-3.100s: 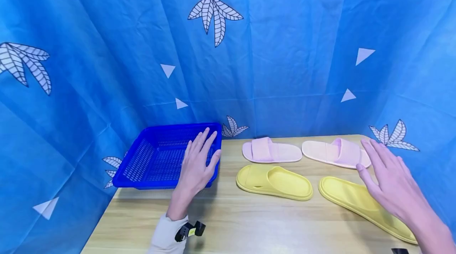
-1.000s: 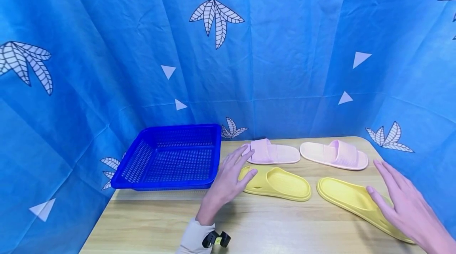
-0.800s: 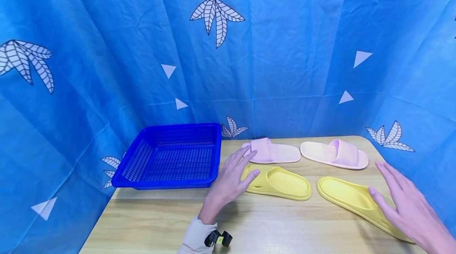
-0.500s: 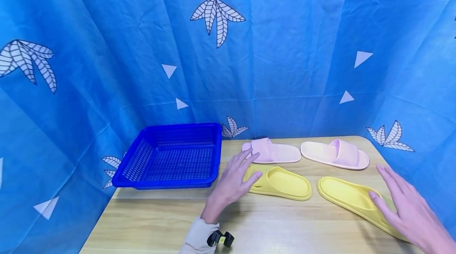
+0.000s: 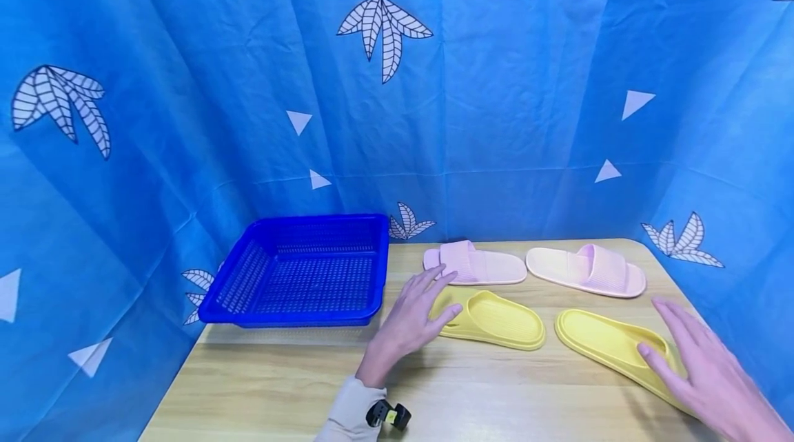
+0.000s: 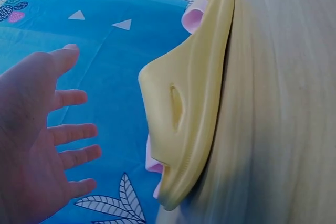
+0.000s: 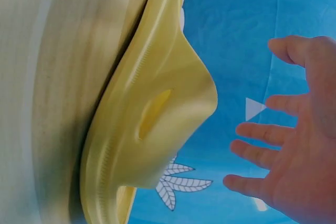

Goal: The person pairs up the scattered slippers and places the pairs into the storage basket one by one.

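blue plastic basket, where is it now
In the head view, the blue rectangular plastic basket stands at the left of the pale wooden table, left of the left hand.

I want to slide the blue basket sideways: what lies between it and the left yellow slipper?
In the head view, the left hand shows between the blue basket and the left yellow slipper, partly covering that slipper, with bare tabletop otherwise.
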`<state>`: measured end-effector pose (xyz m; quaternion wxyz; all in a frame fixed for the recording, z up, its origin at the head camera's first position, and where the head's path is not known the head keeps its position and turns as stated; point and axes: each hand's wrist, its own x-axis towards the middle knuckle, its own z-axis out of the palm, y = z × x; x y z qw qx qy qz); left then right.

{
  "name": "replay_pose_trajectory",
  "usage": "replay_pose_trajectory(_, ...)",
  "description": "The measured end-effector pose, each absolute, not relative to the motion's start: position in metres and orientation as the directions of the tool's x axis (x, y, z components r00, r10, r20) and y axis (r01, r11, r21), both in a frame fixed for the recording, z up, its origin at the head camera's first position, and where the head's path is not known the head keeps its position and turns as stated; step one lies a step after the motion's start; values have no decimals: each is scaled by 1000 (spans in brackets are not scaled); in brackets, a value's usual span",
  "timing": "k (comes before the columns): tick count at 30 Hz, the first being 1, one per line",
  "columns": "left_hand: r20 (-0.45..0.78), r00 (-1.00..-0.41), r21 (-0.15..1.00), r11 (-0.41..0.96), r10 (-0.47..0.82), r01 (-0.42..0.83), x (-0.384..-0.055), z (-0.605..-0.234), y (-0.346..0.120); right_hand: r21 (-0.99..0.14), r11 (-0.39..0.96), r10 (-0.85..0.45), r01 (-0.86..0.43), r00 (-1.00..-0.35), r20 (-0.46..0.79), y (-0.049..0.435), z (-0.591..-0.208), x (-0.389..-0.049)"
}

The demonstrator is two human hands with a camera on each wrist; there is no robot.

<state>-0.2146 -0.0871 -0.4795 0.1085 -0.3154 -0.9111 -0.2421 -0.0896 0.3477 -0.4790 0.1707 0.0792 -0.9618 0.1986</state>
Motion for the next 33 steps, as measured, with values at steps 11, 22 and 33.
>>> replay_pose_trajectory(11,285,-789,417,671,544,613,-217,-494,-80,-325,915,-108,-240,-921,375,348,-485,-91)
replay_pose_trajectory(22,287,-778,407,664,559,628,-223,-506,-81,-322,928,-79,-186,-945,319,351,-490,-94)
replay_pose_trajectory(33,260,-775,376,679,576,630,-227,-514,-80,-331,928,-85,-172,-961,262,357,-491,-97)
